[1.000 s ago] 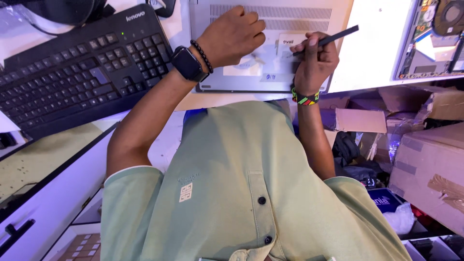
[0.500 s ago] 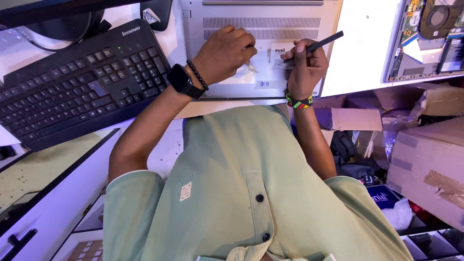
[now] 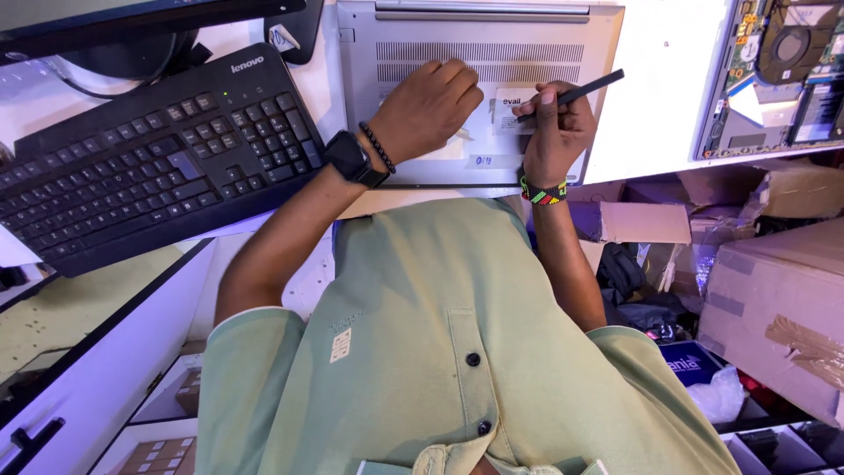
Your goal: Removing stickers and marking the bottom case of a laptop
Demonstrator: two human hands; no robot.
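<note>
Basically, right hand (image 3: 552,132) gripped the black pen (image 3: 576,92), long axis toward 2 o'clock, tip on white sticker (image 3: 510,110). Left hand (image 3: 426,110) lay loosely curled, empty, on silver laptop (image 3: 396,66) at 9 o'clock of the sticker.

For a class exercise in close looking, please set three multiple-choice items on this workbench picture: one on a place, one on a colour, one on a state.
1. Where is the keyboard?
A. Left of the silver laptop
B. On it
C. In a box

2. What colour is the shirt?
A. Red
B. Pale green
C. Black

3. How is the right hand?
A. Empty
B. Gripping a dark pen
C. Typing

Answers: 1 A, it lies beside the laptop's left edge. 2 B, the fabric shows green. 3 B, fingers close round the pen at a white label.
</note>
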